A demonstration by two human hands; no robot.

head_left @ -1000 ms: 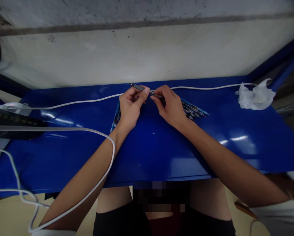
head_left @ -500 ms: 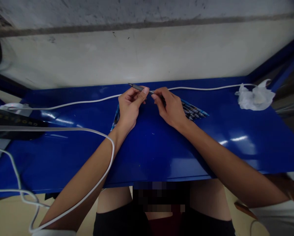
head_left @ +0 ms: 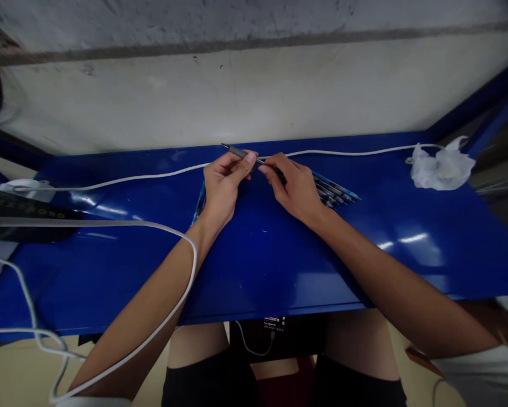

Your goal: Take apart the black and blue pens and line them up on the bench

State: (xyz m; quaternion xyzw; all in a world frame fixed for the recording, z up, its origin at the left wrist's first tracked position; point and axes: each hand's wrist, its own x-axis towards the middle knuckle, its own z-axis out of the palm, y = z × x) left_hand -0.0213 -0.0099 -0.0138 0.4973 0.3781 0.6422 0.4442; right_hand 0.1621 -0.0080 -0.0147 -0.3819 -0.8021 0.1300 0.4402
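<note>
Held pen [head_left: 236, 151]: grey grip, dark tip. Pens at right [head_left: 336, 189]: blue, black, some silvery. Tabletop [head_left: 262, 265]: solid blue, white glare streaks. Cable [head_left: 152, 177]: white. Crumpled sheet [head_left: 443, 168]: white. Wall [head_left: 254, 96]: off-white below grey-brown band [head_left: 254, 46], mottled grey above. Box [head_left: 25, 220]: black, dull gold lettering.

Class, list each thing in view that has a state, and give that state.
Grey pen: slanted, dark tip exposed
Left hand: closed on pen
Right hand: closed on pen's other end
Pens by right hand: lying bunched, partly hidden
Pens by left hand: lying, mostly hidden
White plastic: crumpled
Small screen: lit
Foreground cable: curved
</note>
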